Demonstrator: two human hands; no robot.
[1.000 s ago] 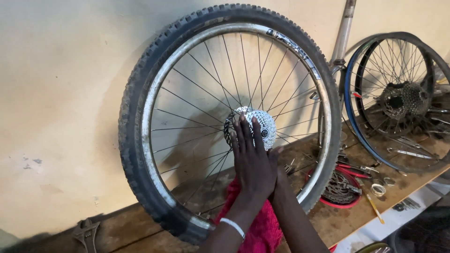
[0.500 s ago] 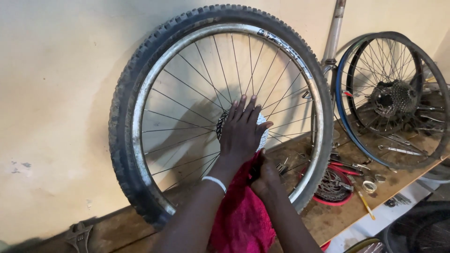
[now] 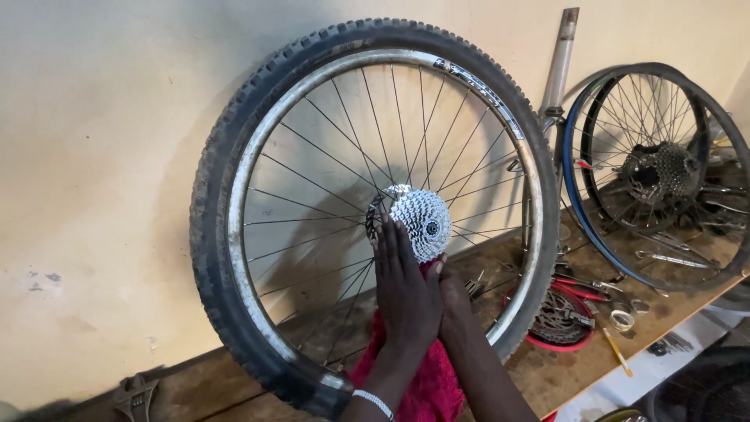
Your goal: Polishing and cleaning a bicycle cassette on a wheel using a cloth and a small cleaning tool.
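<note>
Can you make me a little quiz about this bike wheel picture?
1. What colour is the cloth under the hands?
2. True or false: the big wheel lies flat on the workbench.
3. Which hand lies flat by the shiny gear cluster: A, the left hand, or B, the right hand?

Key: 1. Red. 2. False, it stands upright against the wall. 3. A.
</note>
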